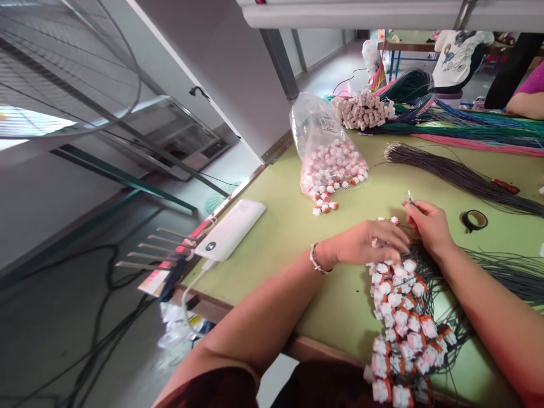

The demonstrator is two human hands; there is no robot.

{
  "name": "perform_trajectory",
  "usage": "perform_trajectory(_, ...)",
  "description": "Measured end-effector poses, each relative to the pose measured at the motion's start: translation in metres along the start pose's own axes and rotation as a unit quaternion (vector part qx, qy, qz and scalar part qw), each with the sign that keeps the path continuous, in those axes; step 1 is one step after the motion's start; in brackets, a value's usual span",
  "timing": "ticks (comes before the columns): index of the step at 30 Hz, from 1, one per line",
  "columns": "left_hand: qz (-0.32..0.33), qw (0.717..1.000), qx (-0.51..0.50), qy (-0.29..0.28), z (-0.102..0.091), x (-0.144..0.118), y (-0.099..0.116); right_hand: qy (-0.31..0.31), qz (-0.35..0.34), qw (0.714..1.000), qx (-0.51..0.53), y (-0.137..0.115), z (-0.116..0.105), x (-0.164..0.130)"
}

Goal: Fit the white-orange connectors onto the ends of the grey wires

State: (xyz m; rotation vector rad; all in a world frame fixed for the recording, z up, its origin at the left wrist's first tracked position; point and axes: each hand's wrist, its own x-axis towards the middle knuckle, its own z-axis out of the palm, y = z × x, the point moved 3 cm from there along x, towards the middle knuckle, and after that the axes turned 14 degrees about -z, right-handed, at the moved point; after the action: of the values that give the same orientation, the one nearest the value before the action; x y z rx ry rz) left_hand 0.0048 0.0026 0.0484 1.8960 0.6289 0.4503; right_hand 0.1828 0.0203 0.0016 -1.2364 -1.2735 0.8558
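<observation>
Head view, one frame, logged as I read it from my remote station.

Item 1: left hand (369, 243), centre of the frame, palm down, fingers curled over the top end of the connector pile (402, 323). I cannot tell whether it pinches one piece or only rests there.

Item 2: right hand (429, 226), just right of the left one and touching it at the fingertips. Thumb and forefinger are closed narrow on a thin wire end (409, 196), which sticks up and slightly leftward above the knuckles.

Item 3: connector pile, white and orange housings already on dark wires (501, 272). Its long axis runs from under the left hand down to the bottom edge of the frame; the wires fan off toward the right edge. The left hand is the nearer one; the pile lies below and right of the left wrist.

Item 4: plastic bag of loose connectors (329, 161), upper centre, well apart from both hands, a few spilled pieces at its mouth.

Item 5: tape roll (474, 220), right of the right hand, near but not touching.

Item 6: white power bank (232, 229) at the left edge of the green table (293, 238).
</observation>
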Motion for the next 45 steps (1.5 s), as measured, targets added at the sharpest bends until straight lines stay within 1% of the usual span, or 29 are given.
perform_trajectory(1,-0.02,0.995,0.056,0.082,-0.011,-0.003,-0.003,-0.01,0.002,1.0,-0.007,0.0,0.002,-0.001)
perform_trajectory(2,-0.065,0.972,0.122,0.191,-0.025,-0.007,-0.009,-0.012,0.005,1.0,-0.016,-0.001,0.003,-0.002)
perform_trajectory(3,-0.124,0.934,0.208,0.264,-0.037,-0.011,-0.017,-0.009,0.009,1.0,-0.025,-0.002,0.003,-0.004)
perform_trajectory(4,-0.188,0.891,0.294,0.29,-0.048,-0.015,-0.026,-0.007,0.01,0.999,-0.036,-0.003,0.004,-0.005)
perform_trajectory(5,-0.246,0.851,0.367,0.283,-0.056,-0.018,-0.035,-0.01,0.006,0.999,-0.045,-0.005,0.005,-0.006)
perform_trajectory(6,-0.288,0.822,0.416,0.261,-0.063,-0.021,-0.043,-0.018,-0.003,0.998,-0.053,-0.006,0.006,-0.007)
perform_trajectory(7,-0.311,0.8,0.45,0.246,-0.068,-0.022,-0.048,-0.025,-0.015,0.998,-0.058,-0.008,0.007,-0.008)
perform_trajectory(8,-0.324,0.788,0.471,0.228,-0.071,-0.023,-0.053,-0.033,-0.028,0.997,-0.063,-0.009,0.007,-0.008)
perform_trajectory(9,-0.328,0.784,0.478,0.221,-0.072,-0.022,-0.055,-0.037,-0.039,0.996,-0.069,-0.009,0.008,-0.008)
perform_trajectory(11,-0.311,0.795,0.461,0.242,-0.071,-0.019,-0.054,-0.039,-0.05,0.994,-0.085,-0.01,0.008,-0.007)
perform_trajectory(13,-0.277,0.827,0.393,0.291,-0.066,-0.015,-0.049,-0.038,-0.042,0.994,-0.089,-0.009,0.007,-0.006)
perform_trajectory(15,-0.241,0.874,0.264,0.328,-0.058,-0.01,-0.046,-0.038,-0.031,0.996,-0.08,-0.009,0.007,-0.005)
perform_trajectory(16,-0.23,0.896,0.182,0.332,-0.052,-0.007,-0.047,-0.039,-0.028,0.996,-0.076,-0.009,0.007,-0.005)
perform_trajectory(17,-0.225,0.913,0.094,0.328,-0.046,-0.004,-0.048,-0.041,-0.028,0.996,-0.076,-0.009,0.007,-0.005)
perform_trajectory(18,-0.227,0.92,0.01,0.319,-0.039,0.0,-0.051,-0.044,-0.031,0.995,-0.08,-0.009,0.008,-0.005)
perform_trajectory(20,-0.235,0.917,-0.129,0.294,-0.025,0.008,-0.056,-0.05,-0.045,0.994,-0.091,-0.009,0.008,-0.006)
perform_trajectory(22,-0.23,0.906,-0.227,0.271,-0.014,0.016,-0.059,-0.052,-0.061,0.992,-0.098,-0.009,0.008,-0.006)
perform_trajectory(24,-0.214,0.894,-0.295,0.26,-0.008,0.02,-0.06,-0.054,-0.072,0.991,-0.098,-0.009,0.008,-0.006)
perform_trajectory(26,-0.204,0.883,-0.339,0.25,-0.004,0.022,-0.06,-0.058,-0.079,0.991,-0.09,-0.009,0.008,-0.006)
perform_trajectory(30,-0.209,0.871,-0.383,0.225,0.0,0.02,-0.058,-0.062,-0.09,0.99,-0.09,-0.011,0.008,-0.006)
perform_trajectory(38,-0.212,0.842,-0.453,0.205,0.004,0.018,-0.052,-0.081,-0.123,0.977,-0.152,-0.009,0.009,-0.009)
perform_trajectory(42,-0.214,0.842,-0.45,0.208,0.004,0.017,-0.052,-0.082,-0.142,0.964,-0.21,-0.008,0.01,-0.011)
perform_trajectory(45,-0.209,0.847,-0.439,0.215,0.003,0.017,-0.052,-0.087,-0.177,0.941,-0.276,-0.013,0.01,-0.013)
